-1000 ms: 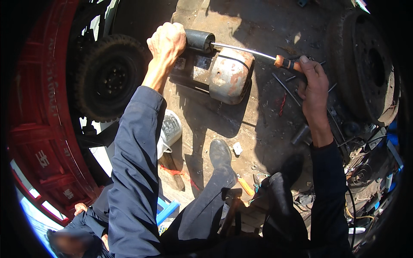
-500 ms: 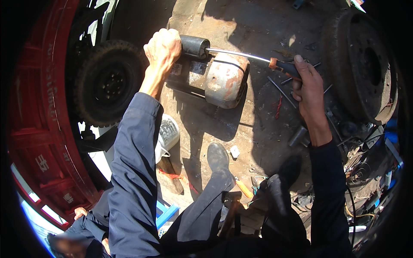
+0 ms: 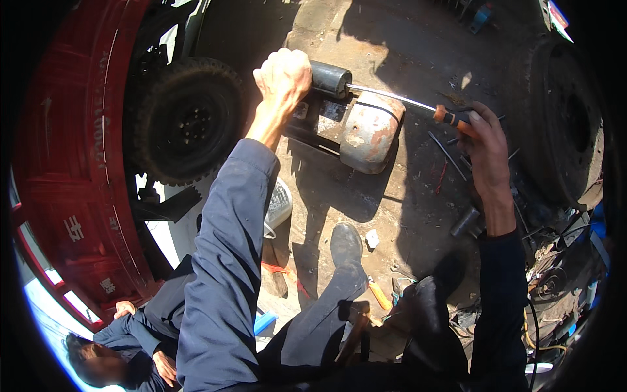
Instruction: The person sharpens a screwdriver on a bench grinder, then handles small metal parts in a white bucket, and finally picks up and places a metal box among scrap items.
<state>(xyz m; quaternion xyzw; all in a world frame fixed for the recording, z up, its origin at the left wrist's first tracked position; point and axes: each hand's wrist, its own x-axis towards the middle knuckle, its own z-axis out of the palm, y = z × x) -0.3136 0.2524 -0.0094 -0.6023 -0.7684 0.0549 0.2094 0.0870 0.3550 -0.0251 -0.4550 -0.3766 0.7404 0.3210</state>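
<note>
My left hand (image 3: 281, 85) grips the left part of a dark cylinder (image 3: 330, 79) lying along the top of a motor-like machine (image 3: 312, 137) with a scuffed, rust-patched metal end cover (image 3: 369, 134). My right hand (image 3: 486, 147) is closed on the orange-and-black handle of a screwdriver (image 3: 450, 117); its long bright shaft runs leftward to the cylinder's right end, where the tip is hidden. Below my right hand lie thin metal rods (image 3: 447, 154), a red twisted piece (image 3: 441, 179) and a metal cylinder (image 3: 464, 222).
A red vehicle panel (image 3: 65, 163) and a tyred wheel (image 3: 189, 121) stand left. A large rusty rim (image 3: 555, 124) is right, above heaped scrap (image 3: 552, 281). A bucket (image 3: 281, 202) is behind my left forearm. Another person (image 3: 124, 346) is at lower left. An orange-handled tool (image 3: 377, 291) lies near my boots.
The whole scene, both hands included, sits further right in the picture than half a second ago. The screwdriver handle has turned, showing more orange now. Both grips remain.
</note>
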